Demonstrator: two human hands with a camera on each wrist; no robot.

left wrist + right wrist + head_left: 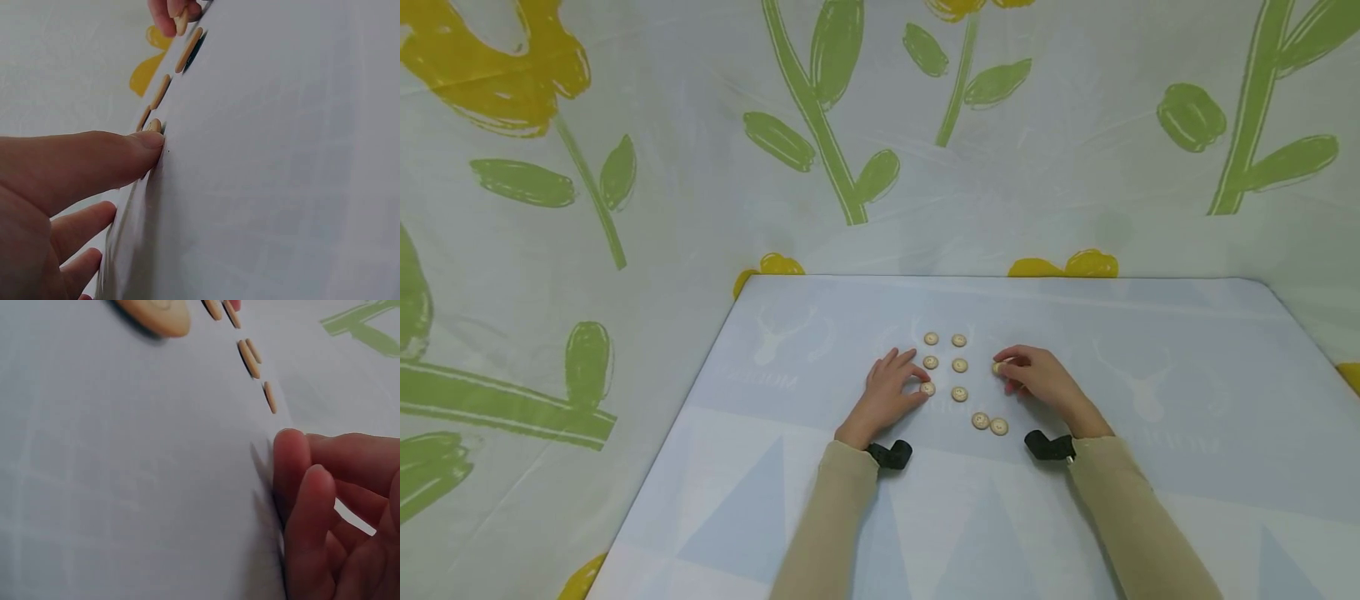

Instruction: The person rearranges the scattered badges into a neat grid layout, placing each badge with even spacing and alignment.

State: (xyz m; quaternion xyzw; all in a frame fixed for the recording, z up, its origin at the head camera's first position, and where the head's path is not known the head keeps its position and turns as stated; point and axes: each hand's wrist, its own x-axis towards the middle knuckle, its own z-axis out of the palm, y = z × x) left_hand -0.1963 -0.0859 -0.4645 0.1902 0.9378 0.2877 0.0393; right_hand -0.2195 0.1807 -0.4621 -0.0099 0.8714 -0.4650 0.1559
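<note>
My left hand (887, 393) rests on the table, pinching a round wooden button (928, 388) by its edge between thumb and forefinger. That button (154, 125) peeks out past the thumb in the left wrist view. To the right, my right hand (1037, 377) holds another wooden button (997, 367) between thumb and fingertips, mostly covered by them. Between the hands, two columns of like buttons lie flat; the right column includes a button (959, 365) in the middle and one (959, 394) at its near end. Nearer me, two buttons (981, 421) (999, 427) lie side by side.
The table (722, 500) has a pale blue cover with triangles and faint deer heads. Behind it and at the left hangs a white cloth (685, 167) with green stems and yellow flowers. Black straps (891, 455) sit at both wrists.
</note>
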